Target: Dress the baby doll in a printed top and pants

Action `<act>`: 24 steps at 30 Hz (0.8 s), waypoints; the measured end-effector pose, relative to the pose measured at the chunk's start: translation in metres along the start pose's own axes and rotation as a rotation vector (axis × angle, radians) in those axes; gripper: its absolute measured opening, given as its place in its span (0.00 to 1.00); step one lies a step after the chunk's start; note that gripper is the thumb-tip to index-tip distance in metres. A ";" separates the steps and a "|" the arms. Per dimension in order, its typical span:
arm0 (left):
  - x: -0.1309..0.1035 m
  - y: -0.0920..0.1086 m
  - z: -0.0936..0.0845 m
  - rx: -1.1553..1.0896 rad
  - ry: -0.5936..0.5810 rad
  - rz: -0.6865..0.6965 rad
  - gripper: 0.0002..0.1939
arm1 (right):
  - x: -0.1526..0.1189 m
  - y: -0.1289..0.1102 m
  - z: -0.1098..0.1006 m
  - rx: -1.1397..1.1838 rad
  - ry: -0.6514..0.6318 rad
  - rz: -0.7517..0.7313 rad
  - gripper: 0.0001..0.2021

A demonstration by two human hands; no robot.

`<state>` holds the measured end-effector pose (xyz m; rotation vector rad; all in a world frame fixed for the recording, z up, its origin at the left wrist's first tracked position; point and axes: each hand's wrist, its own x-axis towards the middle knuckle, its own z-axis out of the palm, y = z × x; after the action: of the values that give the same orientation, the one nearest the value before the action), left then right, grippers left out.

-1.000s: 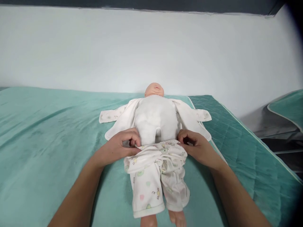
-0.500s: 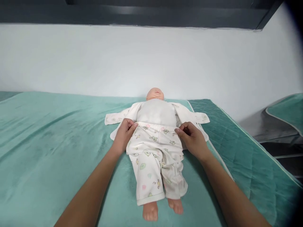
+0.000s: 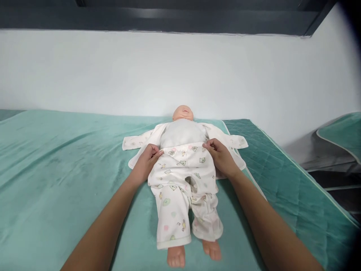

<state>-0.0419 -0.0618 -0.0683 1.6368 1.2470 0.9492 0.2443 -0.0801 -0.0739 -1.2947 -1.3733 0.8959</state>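
A baby doll lies on its back, head toward the wall and bare feet toward me. Printed white pants cover its legs up to the belly, with a dark gap at the crotch. My left hand pinches the waistband at its left end. At the right end, my right hand grips the same waistband between thumb and fingers. The doll's arms are in the sleeves of a white printed jacket, which lies spread open under the torso. Its chest is pale grey-white.
A green sheet with soft wrinkles spreads under the doll. Darker quilted green padding lies at the right, beyond a white-edged seam. A white wall rises behind the head, and a dark beam crosses above. Another green pad sits far right.
The right side of the waistband has moved up and slightly left with my right hand. The pants' front looks more stretched, and the crotch gap has widened. Both feet appear slightly lower.
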 end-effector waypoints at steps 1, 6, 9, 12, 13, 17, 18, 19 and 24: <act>-0.002 0.003 -0.001 -0.022 -0.030 -0.007 0.14 | -0.001 0.001 -0.002 0.022 -0.034 0.009 0.18; -0.010 0.016 -0.004 -0.111 -0.139 -0.064 0.15 | -0.006 -0.002 -0.020 0.095 -0.218 0.059 0.18; -0.013 0.018 -0.006 -0.155 -0.162 -0.075 0.15 | -0.009 -0.004 -0.029 0.136 -0.324 0.074 0.16; -0.014 0.020 -0.008 -0.191 -0.208 -0.081 0.14 | -0.012 -0.008 -0.032 0.152 -0.408 0.089 0.17; -0.014 0.020 -0.009 -0.193 -0.228 -0.074 0.13 | -0.012 -0.009 -0.033 0.154 -0.426 0.092 0.17; -0.013 0.021 -0.012 -0.179 -0.288 -0.042 0.14 | -0.012 -0.010 -0.033 0.153 -0.440 0.088 0.16; -0.013 0.021 -0.012 -0.182 -0.290 -0.043 0.15 | -0.012 -0.010 -0.032 0.149 -0.439 0.082 0.15; -0.012 0.021 -0.012 -0.188 -0.289 -0.045 0.16 | -0.012 -0.009 -0.032 0.145 -0.440 0.076 0.14; -0.011 0.017 -0.011 -0.179 -0.254 -0.064 0.16 | -0.010 -0.006 -0.030 0.111 -0.432 0.055 0.13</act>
<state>-0.0486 -0.0736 -0.0491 1.5145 1.0061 0.7633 0.2709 -0.0944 -0.0635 -1.0963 -1.5949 1.3262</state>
